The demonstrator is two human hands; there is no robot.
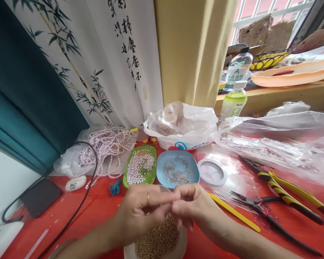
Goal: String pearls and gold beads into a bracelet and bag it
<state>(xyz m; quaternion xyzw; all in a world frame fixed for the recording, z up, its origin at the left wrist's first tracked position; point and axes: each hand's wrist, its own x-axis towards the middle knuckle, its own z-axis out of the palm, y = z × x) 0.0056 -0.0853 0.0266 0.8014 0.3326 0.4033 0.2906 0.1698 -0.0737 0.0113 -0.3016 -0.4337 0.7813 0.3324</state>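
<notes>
My left hand [148,208] and my right hand [190,205] meet fingertip to fingertip, both pinched closed. Whatever lies between the fingers is too small or hidden to name. Below them is a round pale bowl [182,244] holding many small gold-brown beads [158,241]; my hands cover part of it. Just beyond stand a green tray [126,163] with pinkish-white pearl beads [137,167] and a blue tray [164,156] with small metal pins and findings [178,172].
Pliers with black handles [261,208] and larger yellow-black pliers [280,187] lie right, near a yellow strip [234,212]. Bead strands [105,147], a black cable [93,172] and a phone-like black slab [40,198] are left. Plastic bags [180,126] and a spool [212,172] sit behind.
</notes>
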